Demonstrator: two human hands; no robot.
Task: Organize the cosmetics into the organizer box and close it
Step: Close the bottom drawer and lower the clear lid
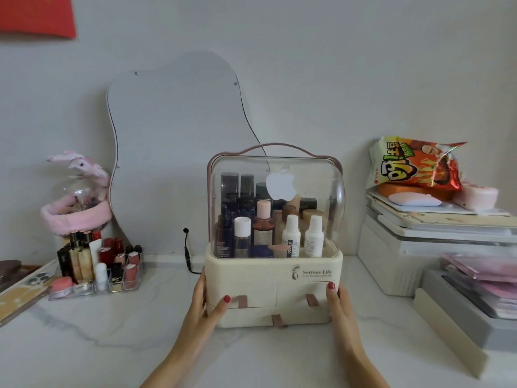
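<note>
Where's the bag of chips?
In the head view, the orange chip bag sits at the right, on top of a stack of books and boxes against the wall, right of the organizer box.

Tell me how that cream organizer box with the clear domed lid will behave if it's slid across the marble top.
The cream organizer box with the clear domed lid probably feels heavy: it is packed with bottles. Its smooth base may glide easily on the white marble tabletop. Pushed low, where the left hand and right hand hold it, it likely won't tip.
</note>
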